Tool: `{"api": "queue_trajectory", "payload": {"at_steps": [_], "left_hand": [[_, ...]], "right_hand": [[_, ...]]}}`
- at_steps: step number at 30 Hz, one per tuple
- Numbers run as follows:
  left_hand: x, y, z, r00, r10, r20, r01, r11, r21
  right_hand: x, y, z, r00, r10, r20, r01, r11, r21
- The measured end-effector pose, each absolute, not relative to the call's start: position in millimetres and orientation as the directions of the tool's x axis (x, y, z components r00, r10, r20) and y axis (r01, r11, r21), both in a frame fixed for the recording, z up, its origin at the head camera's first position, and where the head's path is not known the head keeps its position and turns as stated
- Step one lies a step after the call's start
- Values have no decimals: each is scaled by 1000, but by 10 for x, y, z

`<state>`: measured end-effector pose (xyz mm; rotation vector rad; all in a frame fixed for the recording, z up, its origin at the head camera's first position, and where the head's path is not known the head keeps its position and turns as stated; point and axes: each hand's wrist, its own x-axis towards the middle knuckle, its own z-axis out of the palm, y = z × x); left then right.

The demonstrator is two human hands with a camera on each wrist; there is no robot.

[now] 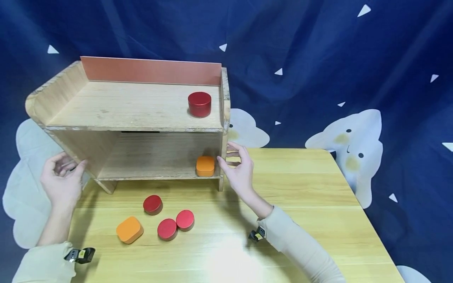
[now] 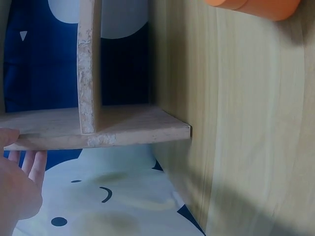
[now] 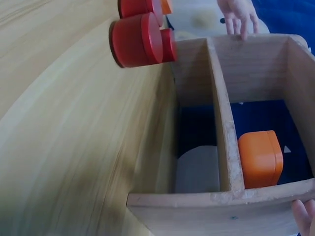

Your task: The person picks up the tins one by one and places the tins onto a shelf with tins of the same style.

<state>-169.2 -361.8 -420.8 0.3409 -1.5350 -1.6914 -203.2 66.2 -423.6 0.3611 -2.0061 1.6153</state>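
Note:
A two-tier wooden shelf (image 1: 141, 104) with a pinkish back strip stands on the table. My left hand (image 1: 63, 182) grips its left side panel, thumb inside and fingers outside, as the left wrist view shows of the left hand (image 2: 22, 189). At the opposite end my right hand (image 1: 240, 169) holds the right side panel by its front edge. A red round tin (image 1: 199, 105) sits on the top board, at the right. Below it, an orange rounded-square tin (image 1: 205, 166) stands on the lower board, close to the right panel.
On the wooden table (image 1: 301, 184) in front of the shelf lie an orange tin (image 1: 129, 230) and three red round tins (image 1: 153, 205); two of those touch. Behind hangs a blue curtain (image 1: 318, 51) with white cloud figures. The table's right edge slants down the view.

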Motion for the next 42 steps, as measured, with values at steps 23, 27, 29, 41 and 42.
{"api": "queue_trajectory", "payload": {"at_steps": [23, 27, 29, 41, 42], "left_hand": [[-1700, -3610, -4199, -646, -678, 351, 345, 150, 926], [-1662, -3613, -4165, -677, -653, 340, 318, 158, 935], [-1644, -3599, -4153, -688, -645, 334, 304, 162, 939], [-1603, -3466, -4178, -716, -626, 308, 286, 139, 948], [-1602, -3452, -4177, -721, -622, 305, 292, 125, 948]], "right_hand": [[-2035, 688, -4246, -758, 124, 640, -581, 319, -749], [-2027, 724, -4238, -748, 143, 648, -584, 320, -746], [-2027, 751, -4237, -744, 152, 651, -586, 319, -745], [-2025, 917, -4262, -750, 152, 644, -585, 302, -753], [-2021, 934, -4260, -752, 153, 641, -583, 300, -755]]}}
